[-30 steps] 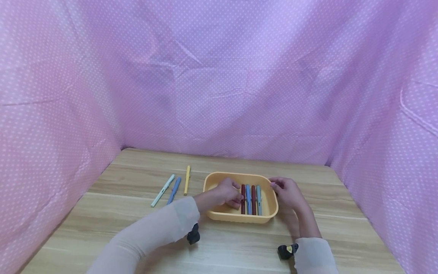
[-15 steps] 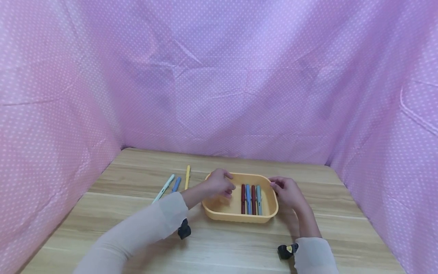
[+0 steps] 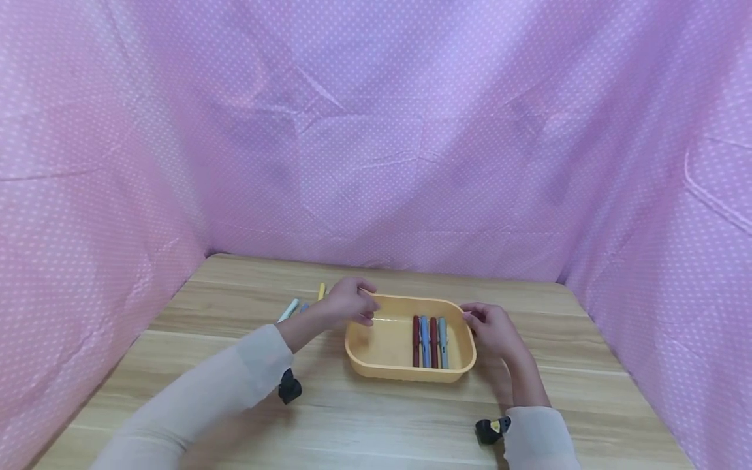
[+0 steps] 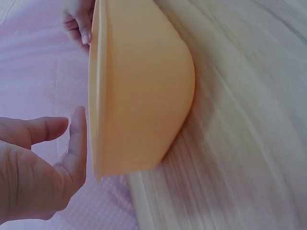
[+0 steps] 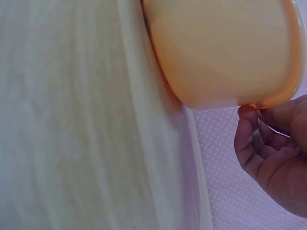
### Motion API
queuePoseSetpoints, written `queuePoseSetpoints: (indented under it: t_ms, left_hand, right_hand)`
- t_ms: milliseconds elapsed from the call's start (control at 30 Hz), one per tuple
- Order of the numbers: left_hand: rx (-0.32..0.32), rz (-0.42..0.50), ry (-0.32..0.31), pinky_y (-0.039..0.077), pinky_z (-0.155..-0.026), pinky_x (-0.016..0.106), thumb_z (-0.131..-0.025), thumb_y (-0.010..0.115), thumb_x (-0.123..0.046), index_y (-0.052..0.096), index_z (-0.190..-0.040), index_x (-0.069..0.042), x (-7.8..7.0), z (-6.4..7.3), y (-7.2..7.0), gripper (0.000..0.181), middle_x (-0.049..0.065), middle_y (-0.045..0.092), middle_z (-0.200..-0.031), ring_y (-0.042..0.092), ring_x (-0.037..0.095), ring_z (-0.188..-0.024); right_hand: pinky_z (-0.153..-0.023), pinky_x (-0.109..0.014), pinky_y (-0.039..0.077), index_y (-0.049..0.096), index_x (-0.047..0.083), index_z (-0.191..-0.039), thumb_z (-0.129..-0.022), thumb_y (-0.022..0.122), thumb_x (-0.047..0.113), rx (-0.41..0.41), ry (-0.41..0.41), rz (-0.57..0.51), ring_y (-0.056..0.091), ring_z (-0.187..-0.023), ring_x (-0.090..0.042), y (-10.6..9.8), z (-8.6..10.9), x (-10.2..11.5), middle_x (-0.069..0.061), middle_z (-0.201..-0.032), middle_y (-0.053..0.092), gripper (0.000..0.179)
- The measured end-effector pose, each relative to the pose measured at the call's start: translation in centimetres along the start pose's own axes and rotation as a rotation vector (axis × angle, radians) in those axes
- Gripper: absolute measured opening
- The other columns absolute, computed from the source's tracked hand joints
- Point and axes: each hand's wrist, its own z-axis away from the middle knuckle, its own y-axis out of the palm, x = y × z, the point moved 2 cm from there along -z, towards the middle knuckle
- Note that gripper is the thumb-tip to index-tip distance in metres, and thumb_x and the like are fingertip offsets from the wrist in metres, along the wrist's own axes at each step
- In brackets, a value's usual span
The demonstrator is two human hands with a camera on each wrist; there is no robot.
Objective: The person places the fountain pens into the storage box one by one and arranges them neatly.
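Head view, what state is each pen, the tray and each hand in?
Rounded pale orange plastic tray: upright, partly filled
Two slim dark red pens: lying in tray
Slim blue pen between them: lying in tray
Slim grey-green pen: lying in tray, rightmost
Slim yellow pen: outside tray, partly hidden
Slim mint pen: outside, partly hidden
Second slim blue pen: outside, partly hidden
Left hand: relaxed, holding nothing
Right hand: pinching tray

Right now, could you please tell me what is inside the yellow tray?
Four pens lie side by side in the tray: dark red, blue, dark red, grey-green. The left hand hides its far-left corner.
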Motion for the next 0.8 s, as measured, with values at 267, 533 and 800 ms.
queuePoseSetpoints:
  t_ms: [267,533,800]
  left_hand:
    - [-0.033,-0.017,0.004,0.065,-0.08,0.036,-0.094,0.065,0.005,0.043,-0.143,0.01,0.1,1.3,-3.0,0.054,0.026,0.065,-0.117,0.067,0.04,-0.102]
    - [-0.106,-0.024,-0.04,0.064,-0.084,0.038,-0.093,0.065,0.006,0.044,-0.143,0.008,0.7,2.4,-5.6,0.053,0.024,0.063,-0.118,0.067,0.035,-0.099]
    - [-0.122,-0.028,-0.03,0.063,-0.087,0.041,-0.094,0.067,0.003,0.04,-0.144,0.012,2.2,3.6,-8.5,0.057,0.021,0.06,-0.114,0.068,0.029,-0.09]
  right_hand:
    - [-0.078,-0.027,0.061,0.065,-0.008,-0.125,-0.106,0.054,0.005,0.004,-0.001,-0.012,0.068,-0.097,-0.025,0.1,0.0,0.0,-0.019,-0.109,0.072,0.026]
    - [-0.078,-0.028,0.061,0.066,-0.007,-0.125,-0.106,0.053,0.005,0.002,0.011,-0.009,0.068,-0.096,-0.024,0.0,0.0,0.0,-0.017,-0.108,0.072,0.026]
    - [-0.075,-0.025,0.06,0.066,-0.008,-0.124,-0.105,0.055,0.005,-0.003,0.002,-0.007,0.067,-0.093,-0.023,0.1,0.0,0.3,-0.017,-0.105,0.072,0.026]
